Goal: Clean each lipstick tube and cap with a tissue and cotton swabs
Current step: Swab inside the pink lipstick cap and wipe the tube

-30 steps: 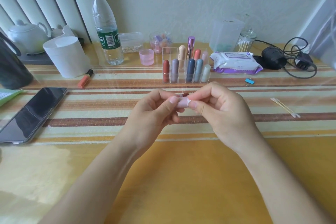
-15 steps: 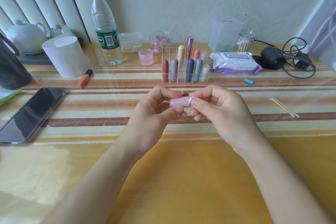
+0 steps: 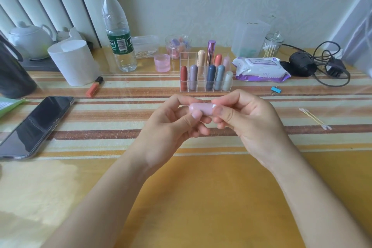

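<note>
Pink lipstick [image 3: 201, 108], seemingly capped, is held above the counter [image 3: 201, 197], the left hand [image 3: 175, 125] closing its grip on the rounded end and the right hand [image 3: 247, 119] pinching the other. No tissue plainly shows and the cotton swabs [image 3: 314, 118] lie well apart, so the tubes in the rack [image 3: 186, 56] likely await cleaning.

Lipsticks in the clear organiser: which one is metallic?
The purple tube in the back row: shiny and tallest; the others look matte with rounded tops.
</note>
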